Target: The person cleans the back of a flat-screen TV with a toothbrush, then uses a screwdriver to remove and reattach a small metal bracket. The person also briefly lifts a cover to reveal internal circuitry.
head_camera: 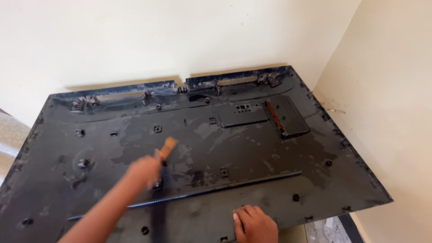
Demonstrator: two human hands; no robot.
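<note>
Your left hand (pixel 145 170) is closed around the wooden handle of a paintbrush (pixel 167 148), blurred with motion, its handle end pointing up toward one o'clock. What the bristles touch is hidden under your fist and the blur, so you cannot tell exactly where the brush meets the surface. Your right hand (pixel 254 222) lies at five o'clock from the left, fingers curled down and pressing on the near part of the panel, holding nothing.

Both hands work on a big black back cover (pixel 252 148), the kind that comes off a flat screen, lying inner face up in the corner of the room. A long raised rib (pixel 234 184) runs across it between your hands.

As to progress, judge it by the sheen: around the brush and out toward three o'clock the plastic looks dark and wet or wiped in patches, while the far left side near nine o'clock and the near edge look dull grey and dusty. So roughly the middle seems treated, and the left flank, the top edge with its vent slots (pixel 237 81), and the raised rectangular housing (pixel 288 116) at one o'clock appear left to do.
</note>
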